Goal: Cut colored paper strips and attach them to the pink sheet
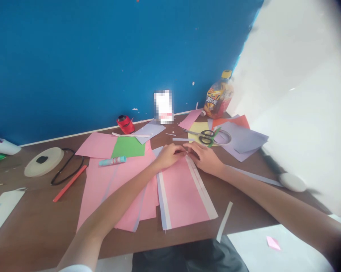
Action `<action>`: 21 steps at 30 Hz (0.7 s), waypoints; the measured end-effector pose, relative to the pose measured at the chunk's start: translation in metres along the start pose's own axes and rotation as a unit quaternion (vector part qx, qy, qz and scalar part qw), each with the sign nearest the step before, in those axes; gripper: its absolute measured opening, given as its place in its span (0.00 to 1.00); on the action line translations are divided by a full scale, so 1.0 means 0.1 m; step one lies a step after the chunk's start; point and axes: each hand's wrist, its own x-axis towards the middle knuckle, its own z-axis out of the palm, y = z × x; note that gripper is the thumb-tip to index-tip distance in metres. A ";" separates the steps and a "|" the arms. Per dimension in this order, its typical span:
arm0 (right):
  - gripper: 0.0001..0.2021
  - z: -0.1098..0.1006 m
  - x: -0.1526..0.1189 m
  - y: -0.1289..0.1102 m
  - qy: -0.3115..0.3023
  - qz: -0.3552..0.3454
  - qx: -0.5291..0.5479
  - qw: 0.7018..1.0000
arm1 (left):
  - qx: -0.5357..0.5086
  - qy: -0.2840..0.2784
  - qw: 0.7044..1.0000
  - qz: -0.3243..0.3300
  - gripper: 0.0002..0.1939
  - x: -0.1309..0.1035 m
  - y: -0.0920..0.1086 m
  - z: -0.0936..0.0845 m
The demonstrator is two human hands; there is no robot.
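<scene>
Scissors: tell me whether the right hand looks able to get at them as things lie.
Probably yes. The scissors lie on the yellow paper just beyond the right hand, with nothing apparent between, though its fingers seem busy at the far end of the pink sheet.

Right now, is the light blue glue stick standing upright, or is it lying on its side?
On its side: the glue stick lies lengthwise on the pink paper, beside the green sheet.

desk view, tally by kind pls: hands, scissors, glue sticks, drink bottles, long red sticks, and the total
hands: 2 (left hand, right hand)
scissors: 1 pair
glue stick: 1
drink bottle: 1
long red stick: 1
total: 6
</scene>
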 end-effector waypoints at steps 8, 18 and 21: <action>0.17 -0.01 0.00 -0.03 0.000 0.006 0.006 1.000 | -0.003 0.003 1.000 -0.001 0.18 0.00 -0.01 0.01; 0.18 -0.02 0.03 -0.05 -0.010 0.009 0.017 1.000 | -0.018 -0.003 1.000 0.007 0.17 0.00 0.01 0.00; 0.18 -0.02 0.04 -0.05 -0.003 0.011 0.017 1.000 | -0.026 0.002 1.000 0.012 0.17 -0.01 0.01 0.00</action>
